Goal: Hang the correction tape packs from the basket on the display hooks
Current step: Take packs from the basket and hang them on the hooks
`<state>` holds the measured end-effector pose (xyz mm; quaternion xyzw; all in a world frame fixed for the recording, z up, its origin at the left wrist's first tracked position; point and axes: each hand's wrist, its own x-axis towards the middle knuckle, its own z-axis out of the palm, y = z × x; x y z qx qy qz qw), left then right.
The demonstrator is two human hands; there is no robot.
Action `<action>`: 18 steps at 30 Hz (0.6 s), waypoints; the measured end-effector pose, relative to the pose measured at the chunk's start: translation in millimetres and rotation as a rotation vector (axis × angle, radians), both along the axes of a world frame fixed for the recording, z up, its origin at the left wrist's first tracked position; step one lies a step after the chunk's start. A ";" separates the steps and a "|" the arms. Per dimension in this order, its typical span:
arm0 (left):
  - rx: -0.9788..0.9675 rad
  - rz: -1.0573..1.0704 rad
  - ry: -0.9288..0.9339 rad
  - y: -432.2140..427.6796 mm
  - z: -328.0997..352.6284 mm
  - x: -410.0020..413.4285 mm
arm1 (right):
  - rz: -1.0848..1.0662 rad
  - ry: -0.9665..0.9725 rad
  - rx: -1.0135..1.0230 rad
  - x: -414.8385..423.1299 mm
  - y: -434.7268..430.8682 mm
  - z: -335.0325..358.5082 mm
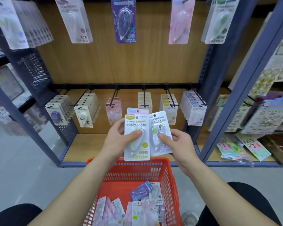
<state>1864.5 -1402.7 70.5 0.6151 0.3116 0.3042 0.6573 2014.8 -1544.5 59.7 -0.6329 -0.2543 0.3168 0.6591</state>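
Facing wood-backed shelving (121, 62), grey floor (15, 152); left hand (116, 139) and right hand (178, 144), grips round packs (137, 149).

Shop interior, one aisle.
- Shelving frame (219, 79): blue-grey metal uprights, slanting in the wide view.
- Back panel (121, 62): light wood grain, evenly lit.
- Base shelf (88, 147): same wood, low to the floor.
- Side panel (34, 70): dark perforated metal, left.
- Floor (15, 160): pale grey, smooth.
- Adjoining bay, right: sticker sheets (268, 119), hung and stacked.
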 end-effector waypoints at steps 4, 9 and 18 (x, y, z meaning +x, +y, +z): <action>0.022 0.044 -0.081 15.2 34.6 -14.3 | 0.005 -0.116 0.037 -7.7 25.4 29.9; 0.077 0.111 -0.160 43.5 77.7 -37.9 | 0.038 -0.127 0.104 -25.6 70.1 76.7; 0.158 0.222 -0.216 90.1 130.1 -67.9 | 0.068 -0.188 0.258 -48.2 129.8 153.9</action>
